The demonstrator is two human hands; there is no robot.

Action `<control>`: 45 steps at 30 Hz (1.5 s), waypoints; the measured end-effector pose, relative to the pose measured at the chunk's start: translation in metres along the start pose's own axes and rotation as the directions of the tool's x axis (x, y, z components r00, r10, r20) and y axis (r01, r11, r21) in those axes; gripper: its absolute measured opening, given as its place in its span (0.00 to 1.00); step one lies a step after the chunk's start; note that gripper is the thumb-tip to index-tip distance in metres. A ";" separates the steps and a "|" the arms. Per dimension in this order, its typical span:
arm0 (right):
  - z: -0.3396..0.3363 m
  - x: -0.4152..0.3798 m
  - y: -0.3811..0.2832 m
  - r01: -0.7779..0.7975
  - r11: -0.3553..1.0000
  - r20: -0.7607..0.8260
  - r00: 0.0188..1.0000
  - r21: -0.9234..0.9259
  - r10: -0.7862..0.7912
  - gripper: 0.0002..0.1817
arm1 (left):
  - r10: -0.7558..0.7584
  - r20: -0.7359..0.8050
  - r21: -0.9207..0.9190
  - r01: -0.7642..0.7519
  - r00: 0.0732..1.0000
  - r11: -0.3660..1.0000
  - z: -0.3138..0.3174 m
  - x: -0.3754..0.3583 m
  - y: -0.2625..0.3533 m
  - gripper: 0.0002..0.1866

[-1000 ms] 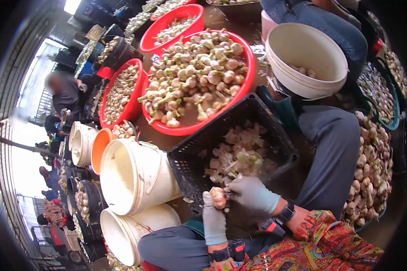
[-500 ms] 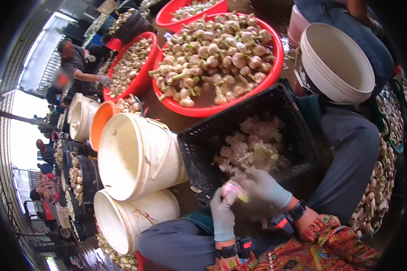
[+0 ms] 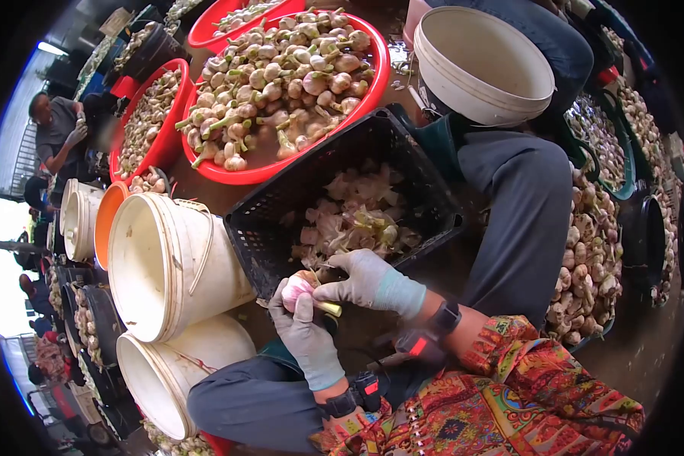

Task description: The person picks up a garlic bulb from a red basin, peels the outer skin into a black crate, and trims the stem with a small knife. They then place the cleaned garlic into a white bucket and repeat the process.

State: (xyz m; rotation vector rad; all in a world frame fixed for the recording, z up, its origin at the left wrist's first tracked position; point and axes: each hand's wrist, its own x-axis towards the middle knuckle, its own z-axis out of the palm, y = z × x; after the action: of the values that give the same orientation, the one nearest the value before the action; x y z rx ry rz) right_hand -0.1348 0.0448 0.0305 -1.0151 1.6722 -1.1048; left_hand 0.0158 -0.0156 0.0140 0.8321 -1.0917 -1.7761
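Scuffed white plastic bucket at left, mouth sideways; next, round red tub heaped with stemmed garlic, beyond the black lattice crate of papery peelings. Left hand clamps a round, pink-streaked garlic bulb by the crate's near edge; right hand has thumb against it, can't tell whether it grips. Farther right, ribbed pale bucket, then knobbly bulb heap.

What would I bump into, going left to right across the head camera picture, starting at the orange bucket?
Orange bucket → big white bucket beside it → left hand holding a garlic bulb → right hand → grey trouser leg → heap of garlic.
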 end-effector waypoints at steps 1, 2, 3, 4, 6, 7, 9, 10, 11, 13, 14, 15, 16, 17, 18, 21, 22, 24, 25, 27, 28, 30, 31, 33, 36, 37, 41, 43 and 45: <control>0.000 0.001 -0.002 -0.048 0.997 0.020 0.999 -0.065 0.049 0.27 | 0.047 -0.060 0.121 -0.040 0.997 0.992 0.003 -0.002 -0.001 0.17; 0.001 0.001 -0.003 -0.056 0.997 0.020 0.998 -0.053 0.057 0.27 | 0.039 -0.060 0.132 -0.031 0.997 0.991 0.003 -0.002 -0.003 0.17; 0.002 0.000 -0.004 -0.097 0.987 0.023 0.995 -0.129 0.101 0.26 | 0.050 -0.066 0.196 -0.036 0.997 0.980 0.002 -0.003 -0.006 0.18; 0.005 0.000 -0.003 -0.140 0.969 0.023 0.989 -0.205 0.147 0.24 | 0.059 -0.070 0.258 -0.039 0.996 0.965 0.002 -0.004 -0.010 0.19; 0.022 0.005 0.019 -0.001 0.988 -0.245 0.969 -0.154 -0.037 0.16 | -0.074 -0.041 0.141 0.079 0.996 0.987 0.000 -0.001 -0.015 0.20; 0.022 0.008 0.024 -0.034 0.992 -0.265 0.964 -0.122 0.000 0.15 | -0.133 -0.036 0.080 0.135 0.991 0.988 -0.002 0.000 -0.016 0.21; 0.018 0.013 0.034 -0.072 0.994 -0.284 0.958 -0.084 0.046 0.14 | -0.193 -0.001 -0.038 0.193 0.981 0.980 -0.002 0.002 -0.022 0.21; 0.017 0.017 0.040 -0.112 0.992 -0.299 0.950 -0.061 0.089 0.13 | -0.233 0.037 -0.159 0.236 0.972 0.959 -0.004 0.003 -0.025 0.22; 0.016 0.020 0.046 -0.151 0.988 -0.312 0.941 -0.037 0.132 0.13 | -0.249 0.063 -0.194 0.256 0.966 0.947 -0.015 0.002 -0.030 0.27; 0.014 0.028 0.058 -0.223 0.959 -0.356 0.922 -0.175 0.150 0.14 | -0.260 0.168 -0.383 0.306 0.951 0.871 -0.012 0.004 -0.023 0.29; 0.017 0.032 0.068 -0.249 0.938 -0.383 0.912 -0.239 0.145 0.15 | -0.241 0.274 -0.551 0.358 0.931 0.754 -0.010 0.005 -0.017 0.31; 0.016 0.035 0.070 -0.300 0.892 -0.359 0.917 -0.338 0.172 0.14 | -0.215 0.300 -0.594 0.359 0.929 0.720 -0.004 0.007 -0.010 0.26; 0.016 0.034 0.070 -0.290 0.894 -0.358 0.920 -0.342 0.162 0.14 | -0.205 0.300 -0.595 0.351 0.932 0.723 -0.005 0.006 -0.008 0.26; 0.016 0.031 0.068 -0.288 0.880 -0.399 0.908 -0.378 0.125 0.13 | -0.237 0.213 -0.543 0.317 0.948 0.777 -0.006 0.006 -0.006 0.25; 0.013 0.028 0.065 -0.284 0.864 -0.438 0.895 -0.417 0.083 0.13 | -0.258 0.122 -0.488 0.284 0.959 0.825 -0.007 0.006 -0.004 0.24; -0.003 0.006 0.025 -0.131 0.977 -0.271 0.959 -0.166 0.083 0.17 | -0.235 0.122 -0.475 0.265 0.964 0.839 -0.004 0.007 -0.003 0.24; -0.005 0.000 0.017 -0.030 0.995 -0.139 0.989 0.096 0.044 0.20 | -0.244 0.088 -0.416 0.259 0.966 0.872 -0.004 0.006 -0.003 0.22; 0.001 -0.005 0.006 0.023 0.997 -0.051 0.998 -0.074 -0.027 0.21 | -0.099 0.065 -0.179 0.109 0.993 0.978 -0.003 0.004 -0.007 0.19; 0.006 -0.005 0.003 -0.004 0.989 -0.049 0.999 -0.145 -0.003 0.20 | -0.065 0.035 -0.118 0.068 0.997 0.991 -0.003 0.000 -0.010 0.19; 0.017 -0.005 0.001 -0.017 0.967 -0.097 0.995 -0.255 -0.008 0.15 | -0.026 0.007 -0.047 0.027 1.000 0.999 0.000 -0.004 -0.010 0.19; 0.021 -0.005 0.003 -0.017 0.968 -0.095 0.995 -0.252 -0.007 0.15 | -0.052 -0.025 -0.053 0.051 0.998 0.997 0.006 -0.006 -0.008 0.19; 0.025 -0.005 0.009 0.004 0.974 -0.229 0.972 -0.228 -0.058 0.12 | -0.095 -0.059 -0.059 0.092 0.994 0.994 0.008 -0.007 -0.011 0.20; 0.027 -0.002 0.017 0.004 0.985 -0.261 0.964 -0.173 -0.049 0.11 | -0.116 -0.021 -0.077 0.114 0.993 0.991 0.005 -0.006 -0.015 0.21; 0.024 0.005 0.030 -0.076 0.994 -0.253 0.966 -0.079 0.054 0.11 | -0.150 0.019 -0.090 0.152 0.988 0.984 0.000 -0.004 -0.020 0.22; 0.016 0.009 0.033 -0.140 0.985 -0.219 0.963 0.102 0.159 0.15 | -0.244 0.054 -0.134 0.249 0.968 0.959 -0.003 0.000 -0.021 0.27; 0.015 0.008 0.030 -0.056 0.995 -0.221 0.972 0.079 0.072 0.14 | -0.318 0.013 -0.161 0.315 0.948 0.935 0.000 -0.001 -0.016 0.29; 0.017 0.014 0.036 -0.061 0.985 -0.215 0.972 0.161 0.095 0.11 | -0.434 0.061 -0.203 0.437 0.899 0.876 -0.018 0.002 -0.012 0.32; 0.014 0.032 0.039 0.028 0.961 -0.406 0.910 0.276 0.090 0.12 | -0.412 0.162 -0.420 0.440 0.897 0.794 -0.024 0.002 -0.014 0.33; 0.004 0.036 0.054 -0.173 0.964 -0.443 0.861 0.204 0.248 0.13 | -0.379 0.210 -0.485 0.433 0.901 0.760 -0.025 0.003 -0.010 0.33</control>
State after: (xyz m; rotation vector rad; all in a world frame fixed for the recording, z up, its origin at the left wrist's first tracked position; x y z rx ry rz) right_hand -0.1509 0.0250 -0.0291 -0.4639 1.9776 -1.3804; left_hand 0.0332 -0.0244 -0.0056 0.6705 -0.4395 -2.3572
